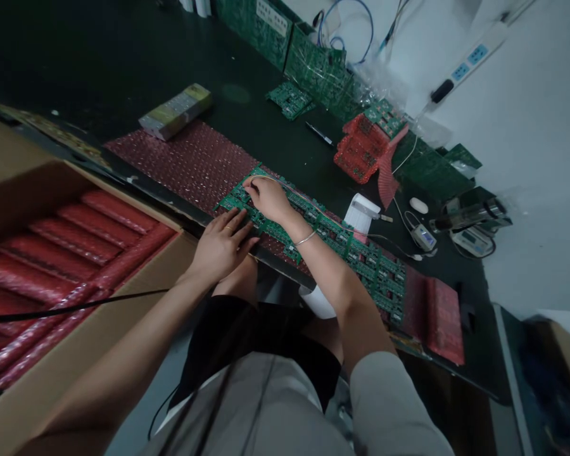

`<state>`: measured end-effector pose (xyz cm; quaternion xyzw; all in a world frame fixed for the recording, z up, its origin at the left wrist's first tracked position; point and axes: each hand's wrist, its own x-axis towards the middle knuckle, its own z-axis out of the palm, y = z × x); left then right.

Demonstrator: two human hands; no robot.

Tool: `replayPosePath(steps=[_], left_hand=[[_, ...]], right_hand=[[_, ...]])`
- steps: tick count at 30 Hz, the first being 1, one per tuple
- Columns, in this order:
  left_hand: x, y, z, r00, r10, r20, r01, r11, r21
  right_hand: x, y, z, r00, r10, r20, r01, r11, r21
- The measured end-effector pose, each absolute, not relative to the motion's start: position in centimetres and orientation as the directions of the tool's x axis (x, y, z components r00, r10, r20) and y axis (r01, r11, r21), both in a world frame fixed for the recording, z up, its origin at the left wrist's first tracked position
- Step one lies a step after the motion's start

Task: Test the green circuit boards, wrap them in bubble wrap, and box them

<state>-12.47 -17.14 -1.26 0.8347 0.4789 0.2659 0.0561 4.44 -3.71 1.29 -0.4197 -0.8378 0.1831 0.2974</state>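
A row of green circuit boards (339, 235) lies along the front of the dark bench on red bubble wrap. My left hand (221, 244) rests with fingers stretched out on the near edge of the leftmost boards. Just beyond it, my right hand (268, 199) is pinched low over the same boards. A thin cable (320, 208) runs from these fingers across the boards to the right, towards a small meter with a lit display (424, 238). The cable's tip is hidden under my right fingers.
Left stands an open cardboard box (168, 269) of red wrapped packs. A taped grey block (175, 113) sits on bubble wrap (185, 161). Behind are a pen (319, 133), loose boards (289, 99), a red-wrapped stack (358, 152) and green bins (313, 63). A red pack (445, 320) lies right.
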Motion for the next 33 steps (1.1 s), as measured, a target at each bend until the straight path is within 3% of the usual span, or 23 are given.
replayPosePath(steps=[10,15,21,28,30,33], left_hand=[[-12.5,-17.1,-0.8,0.388,0.839,0.382,0.769,-0.523,0.366],[-8.8,-19.7,-0.7,0.308,0.81,0.5,0.737,-0.535,0.413],[1.5,-26.5,-3.8,0.554,0.633,0.54,0.396,-0.772,0.498],[7.6,-29.1,-6.4,0.708,0.513,0.485,0.271,-0.832,0.485],[7.7,-28.9,-6.7,0.727,0.507,0.463,0.26,-0.828,0.497],[7.6,-28.8,-7.1,0.739,0.5,0.451,0.245,-0.823,0.512]], right_hand=[[4.2,-3.9,2.8,-0.525,0.797,0.301,0.614,0.598,-0.515],[4.8,-1.9,2.5,-0.505,0.823,0.26,0.645,0.56,-0.52],[5.2,1.2,1.0,-0.636,0.729,0.254,0.66,0.684,-0.31],[5.0,0.6,1.1,-0.674,0.671,0.309,0.669,0.732,-0.127],[5.1,0.8,0.8,-0.658,0.682,0.318,0.676,0.722,-0.15],[4.9,1.5,0.1,-0.619,0.724,0.304,0.666,0.689,-0.286]])
